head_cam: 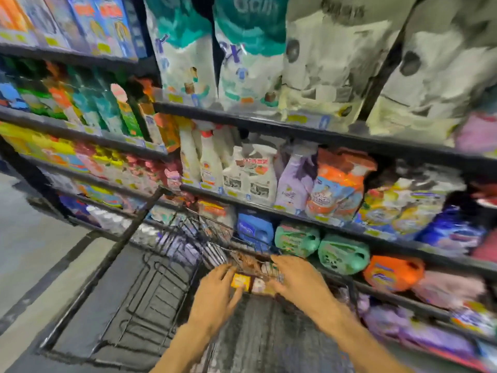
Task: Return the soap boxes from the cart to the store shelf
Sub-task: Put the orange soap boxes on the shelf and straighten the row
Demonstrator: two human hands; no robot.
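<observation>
Both my hands reach down into the black wire cart (150,265) that stands against the store shelf (295,216). Between them lie small soap boxes (248,284), one yellow and one pale. My left hand (217,292) has its fingers spread along the left side of the yellow box, touching it. My right hand (298,278) covers the pale box from the right with its fingers bent over it. The frame is blurred, so I cannot tell how firm either grip is.
Shelves run across the view: large white bags (336,63) on top, spray bottles (242,170) and refill pouches (338,184) below, then blue, green (341,254) and orange jugs (392,273). Grey aisle floor (32,238) lies at the left.
</observation>
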